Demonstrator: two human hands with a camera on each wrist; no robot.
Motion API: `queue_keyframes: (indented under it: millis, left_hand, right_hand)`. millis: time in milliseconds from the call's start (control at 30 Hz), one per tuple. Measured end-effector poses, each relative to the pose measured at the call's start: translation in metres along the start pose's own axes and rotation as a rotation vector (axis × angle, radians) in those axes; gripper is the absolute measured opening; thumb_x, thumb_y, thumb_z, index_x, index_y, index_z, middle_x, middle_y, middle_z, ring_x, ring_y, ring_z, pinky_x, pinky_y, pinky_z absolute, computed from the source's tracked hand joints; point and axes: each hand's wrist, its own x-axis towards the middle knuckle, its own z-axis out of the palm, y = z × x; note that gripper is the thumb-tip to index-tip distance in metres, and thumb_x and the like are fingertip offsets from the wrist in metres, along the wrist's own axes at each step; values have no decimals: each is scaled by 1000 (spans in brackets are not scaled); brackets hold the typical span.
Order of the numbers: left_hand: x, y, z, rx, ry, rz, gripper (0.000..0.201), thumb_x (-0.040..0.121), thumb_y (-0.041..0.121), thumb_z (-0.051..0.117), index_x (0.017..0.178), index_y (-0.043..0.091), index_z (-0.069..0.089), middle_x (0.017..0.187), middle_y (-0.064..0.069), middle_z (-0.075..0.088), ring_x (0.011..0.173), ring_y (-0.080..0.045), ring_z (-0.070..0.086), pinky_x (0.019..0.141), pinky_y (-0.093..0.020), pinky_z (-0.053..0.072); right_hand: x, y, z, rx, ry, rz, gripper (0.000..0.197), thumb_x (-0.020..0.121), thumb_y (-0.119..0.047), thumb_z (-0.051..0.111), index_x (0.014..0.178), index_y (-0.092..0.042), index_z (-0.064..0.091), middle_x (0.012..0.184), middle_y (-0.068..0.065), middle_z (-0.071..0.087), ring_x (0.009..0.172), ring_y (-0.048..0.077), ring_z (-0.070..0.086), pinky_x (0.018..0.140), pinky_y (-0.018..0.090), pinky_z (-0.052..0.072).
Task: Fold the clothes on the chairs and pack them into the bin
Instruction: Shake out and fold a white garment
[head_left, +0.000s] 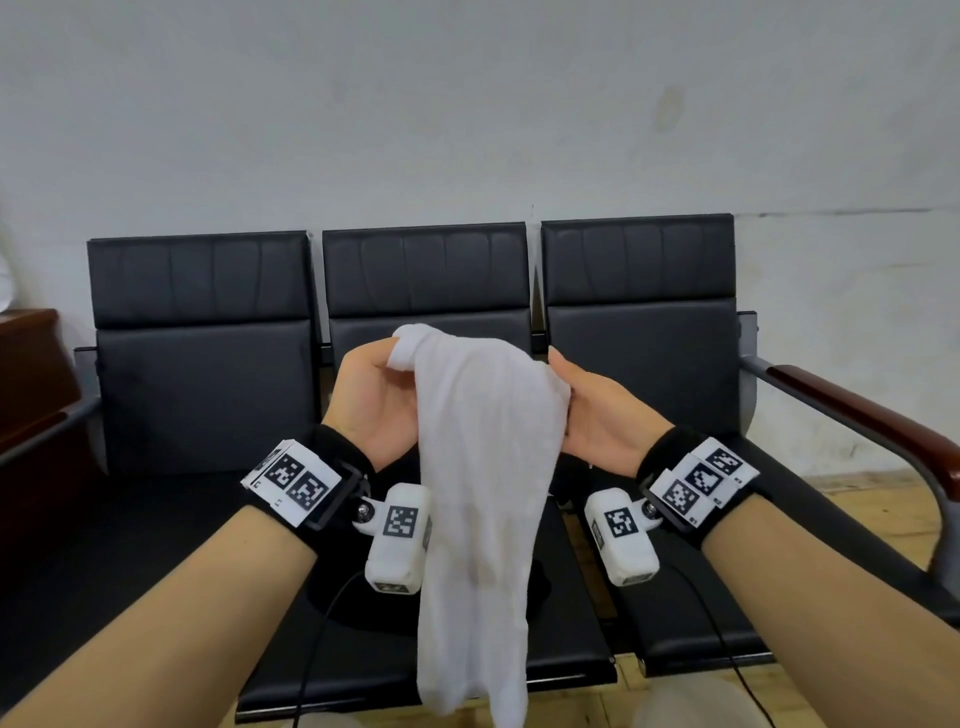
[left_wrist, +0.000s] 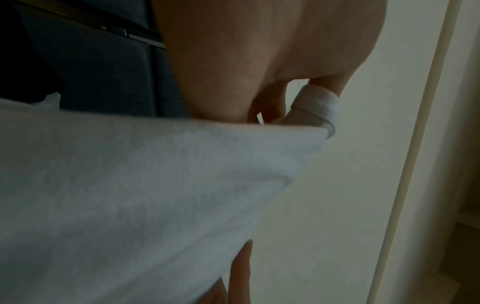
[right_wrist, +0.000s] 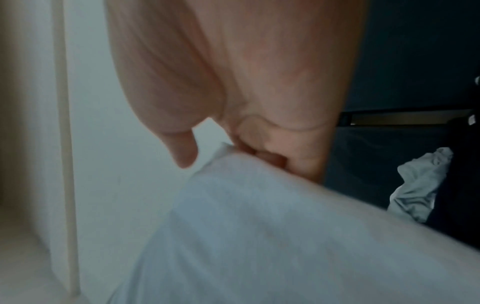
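Both hands (head_left: 480, 410) around white garment (head_left: 483, 493)

No legible text, brand, number or sign appears in any view. The only printed marks are black-and-white square fiducial patterns, which carry no readable characters: they stand on the white plates of the left wrist band (head_left: 293, 480), lower left of centre in the head view, on the right wrist band (head_left: 701, 480), lower right of centre, and on the two white camera housings (head_left: 399, 538) hanging beneath the wrists.
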Motion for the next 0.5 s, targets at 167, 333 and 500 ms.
queue_keyframes:
  millis: [167, 333, 500]
  left_hand:
    - [0, 1, -6, 40, 15, -1, 13, 74, 6, 51, 81, 9, 62, 89, -8, 62, 84, -24, 61, 86, -37, 47]
    - [4, 2, -19, 128, 33, -10, 18, 92, 9, 43, 88, 9, 60, 96, -9, 64, 92, -25, 63, 87, -37, 50]
    - [11, 10, -33, 450, 223, -56, 31, 102, 11, 43, 111, 4, 71, 117, -13, 71, 106, -31, 68, 89, -37, 58]
  right_hand:
    - [0, 2, -4, -200, -42, 119, 52, 103, -54, 45, 138, -19, 63, 139, 10, 65, 131, 29, 59, 107, 47, 48]
    - [8, 2, -7, -26, 87, -135, 43, 104, -19, 56, 147, -29, 53, 135, 16, 66, 108, 23, 68, 92, 40, 59]
    - [15, -8, -12, -263, 198, -338, 29, 105, -14, 56, 130, -18, 68, 121, 11, 74, 113, 29, 70, 92, 39, 61]
